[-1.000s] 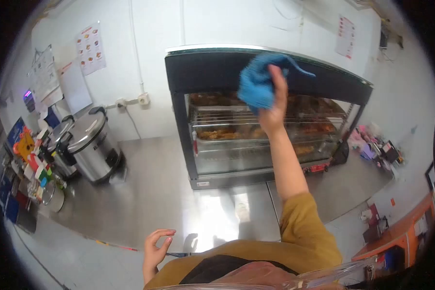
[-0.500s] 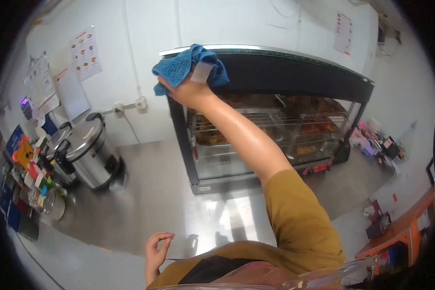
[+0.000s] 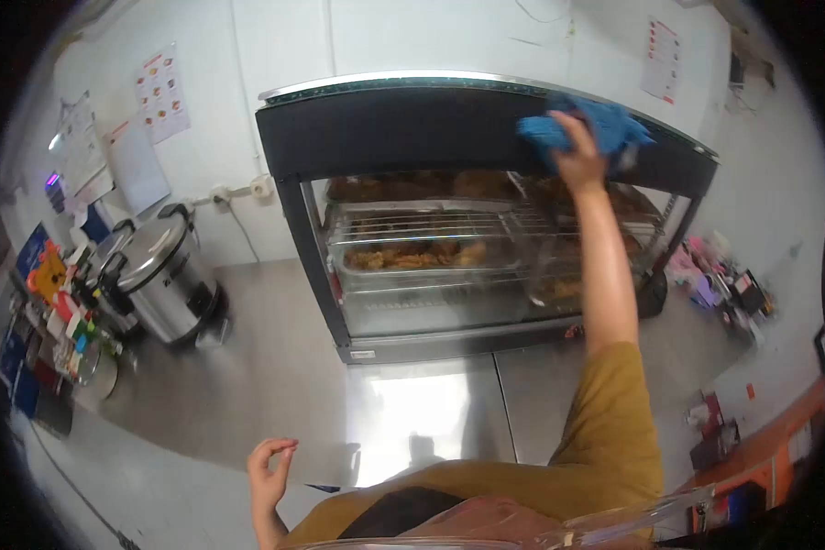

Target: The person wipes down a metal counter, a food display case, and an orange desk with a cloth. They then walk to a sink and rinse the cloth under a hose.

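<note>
My right hand (image 3: 579, 165) presses a blue cloth (image 3: 619, 133) against the dark upper panel (image 3: 403, 128) of a glass-fronted food display cabinet, towards its right end. The fingers are closed on the cloth, which bunches around them. Behind the cabinet's glass, trays of brown cooked food (image 3: 431, 255) sit on wire shelves. My left hand (image 3: 268, 472) hangs low in front of the counter edge, away from the cabinet. Its fingers curl towards the thumb, with nothing visible in them.
The cabinet stands on a metal counter (image 3: 275, 367). Steel cookers (image 3: 170, 280) and a cluster of bottles and packets stand at the left. Pink and dark items (image 3: 729, 280) lie at the right. A cable runs from a wall socket (image 3: 220, 194).
My right hand and the blue cloth have moved right along the cabinet's upper panel, from its left corner. My view has shifted slightly. The left hand keeps nearly the same pose.
</note>
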Motion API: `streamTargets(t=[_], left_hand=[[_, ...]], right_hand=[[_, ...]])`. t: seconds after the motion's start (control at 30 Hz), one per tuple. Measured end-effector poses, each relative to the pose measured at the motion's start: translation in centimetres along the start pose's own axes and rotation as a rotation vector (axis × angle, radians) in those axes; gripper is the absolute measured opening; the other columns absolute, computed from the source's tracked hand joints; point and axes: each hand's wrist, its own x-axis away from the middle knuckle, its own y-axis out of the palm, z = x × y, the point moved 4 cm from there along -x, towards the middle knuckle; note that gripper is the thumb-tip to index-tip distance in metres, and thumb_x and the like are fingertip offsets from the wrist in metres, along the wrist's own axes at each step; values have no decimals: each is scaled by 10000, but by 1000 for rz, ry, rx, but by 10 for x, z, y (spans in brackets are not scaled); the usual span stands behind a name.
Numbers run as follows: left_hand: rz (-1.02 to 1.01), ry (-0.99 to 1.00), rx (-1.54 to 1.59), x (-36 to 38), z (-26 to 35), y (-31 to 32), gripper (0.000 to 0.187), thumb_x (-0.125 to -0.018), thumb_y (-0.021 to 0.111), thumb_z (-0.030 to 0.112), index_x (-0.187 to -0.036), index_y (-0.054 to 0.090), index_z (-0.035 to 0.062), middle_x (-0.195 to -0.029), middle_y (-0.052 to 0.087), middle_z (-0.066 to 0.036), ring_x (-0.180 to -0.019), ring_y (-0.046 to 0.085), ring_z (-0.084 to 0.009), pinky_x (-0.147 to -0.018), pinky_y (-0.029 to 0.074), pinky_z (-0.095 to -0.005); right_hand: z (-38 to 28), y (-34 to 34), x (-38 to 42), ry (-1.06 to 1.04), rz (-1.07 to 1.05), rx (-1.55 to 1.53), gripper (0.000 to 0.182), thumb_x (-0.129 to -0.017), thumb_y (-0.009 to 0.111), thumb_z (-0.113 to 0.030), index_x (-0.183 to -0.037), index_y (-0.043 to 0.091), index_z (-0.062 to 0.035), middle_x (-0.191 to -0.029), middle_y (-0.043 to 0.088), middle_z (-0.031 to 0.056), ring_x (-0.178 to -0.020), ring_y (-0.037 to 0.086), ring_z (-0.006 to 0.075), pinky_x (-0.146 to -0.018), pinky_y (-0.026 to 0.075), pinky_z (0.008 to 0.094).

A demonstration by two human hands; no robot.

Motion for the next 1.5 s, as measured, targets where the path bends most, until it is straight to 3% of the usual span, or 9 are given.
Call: streamTargets(t=[0.23, 0.43, 0.53, 0.63, 0.83, 1.03, 1.23, 1.37, 1.5], left_hand=[[440, -222, 160, 106, -28, 41, 69, -846, 578, -4, -883, 636, -7, -877, 649, -91, -837, 623, -166, -769, 490, -279], [351, -186, 23, 112, 17, 67, 73, -838, 570, -11, -872, 634, -20, -874, 641, -98, -826, 620, -171, -763, 489, -281], [418, -191, 1, 118, 19, 54, 66, -834, 574, -8, -860, 632, -25, -872, 636, -107, -821, 619, -174, -759, 490, -284], [449, -157, 11, 122, 6, 40, 67, -841, 575, 4, -872, 628, -22, -878, 631, -110, -815, 617, -174, -756, 489, -280], [403, -141, 52, 109, -8, 24, 72, -861, 575, 31, -886, 612, -25, -883, 628, -103, -805, 616, -171, -752, 485, -268], [267, -136, 25, 64, 6, 51, 75, -866, 573, 33, -885, 612, -28, -886, 626, -103, -807, 620, -172, -752, 485, -267], [157, -78, 93, 45, 23, 96, 77, -869, 569, 37, -885, 617, -22, -888, 627, -107, -815, 625, -177, -762, 493, -280], [142, -91, 24, 57, 37, 101, 81, -869, 566, 35, -894, 615, -25, -894, 621, -112, -824, 624, -186, -771, 496, -288], [121, 28, 16, 60, 1, 95, 104, -901, 537, 52, -949, 593, -22, -920, 608, -125, -829, 618, -192, -770, 492, -284]], right_hand=[[19, -12, 7, 415, 469, 372, 267, -609, 751, -185, -861, 671, -154, -829, 619, 63, -800, 593, 293, -720, 461, 415], [-179, 87, -62, 75, 113, -154, 251, -672, 715, -160, -916, 657, -137, -924, 646, 86, -943, 576, 317, -864, 415, 444], [-259, 164, -70, 497, 15, -795, 269, -791, 594, -326, -893, 607, -78, -982, 618, 119, -967, 530, 363, -904, 365, 447], [-303, 162, -97, -63, -114, -695, 216, -835, 554, -273, -902, 596, -72, -976, 613, 143, -989, 531, 353, -949, 338, 467], [-230, 134, -54, -282, 20, -619, 196, -807, 618, -168, -991, 644, -102, -1007, 595, 146, -1012, 528, 342, -962, 333, 487], [0, 46, 44, -183, -318, -82, 571, -664, 749, -353, -1194, 563, -457, -1282, 464, 55, -1217, 365, 359, -1025, 109, 651], [199, -93, 79, 162, 35, -23, 539, -562, 721, 17, -1060, 653, -178, -1051, 655, 78, -995, 604, 282, -847, 481, 374], [190, -95, 64, 552, 449, 362, 319, -611, 692, -67, -925, 652, -111, -871, 628, 117, -844, 589, 331, -741, 465, 425], [30, -20, 13, 25, 107, -137, 300, -625, 662, -123, -924, 672, -138, -875, 657, 62, -766, 615, 287, -715, 461, 417]])
